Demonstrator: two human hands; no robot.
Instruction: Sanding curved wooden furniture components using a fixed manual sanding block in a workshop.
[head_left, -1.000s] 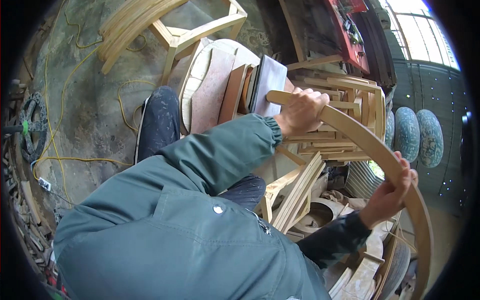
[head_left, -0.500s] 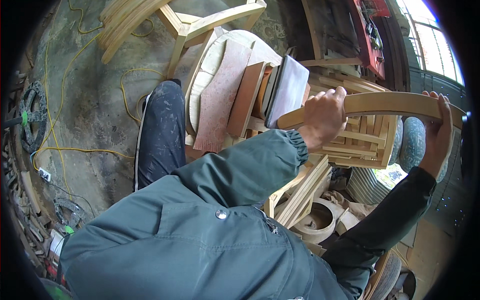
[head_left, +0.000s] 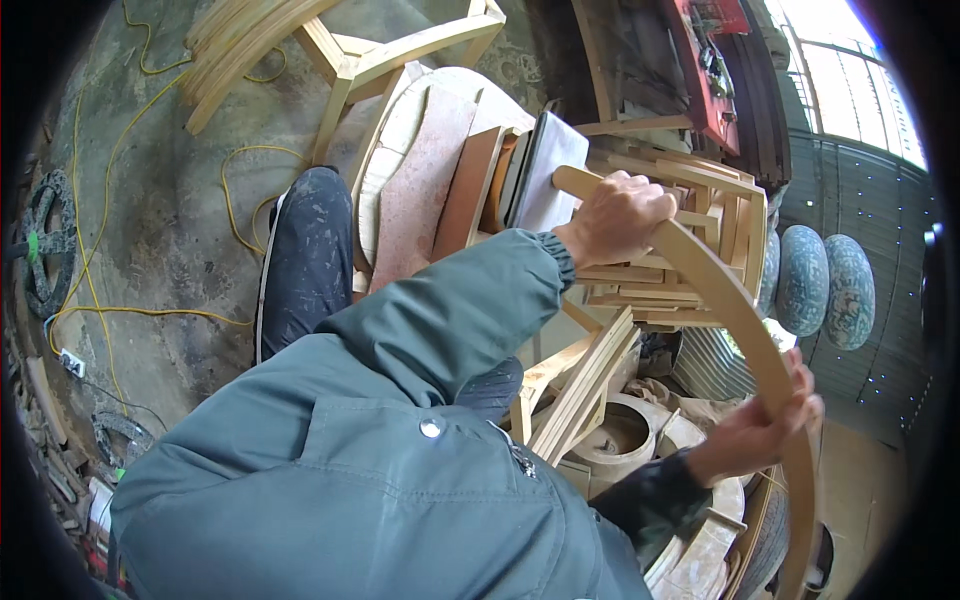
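Observation:
A long, curved wooden strip point(head_left: 727, 290) is held between my two hands, bowing from the middle of the view down to the lower right. My left hand point(head_left: 617, 217) is closed around it near its upper end, which overlaps the face of a grey, flat, tilted pad point(head_left: 548, 158). Farther down the curve, my right hand point(head_left: 765, 425) is wrapped around the strip; its fingers are slightly blurred. The strip's lower end runs toward the bottom of the view. Left of the pad stand a brown board point(head_left: 467, 190) and a wavy-edged, reddish sheet point(head_left: 425, 180).
Beyond my left hand lies a stack of wooden frames point(head_left: 680, 300). Curved wooden pieces point(head_left: 245, 50) and a jointed wooden frame point(head_left: 400, 60) are at the far left. A yellow cord point(head_left: 150, 312) crosses the concrete floor. Round blue-grey rolls point(head_left: 803, 280) are at right.
The strip has swung from nearly level to steeply sloping down at the right. My right hand has come down and inward, and now wraps the strip. My left hand has shifted slightly left.

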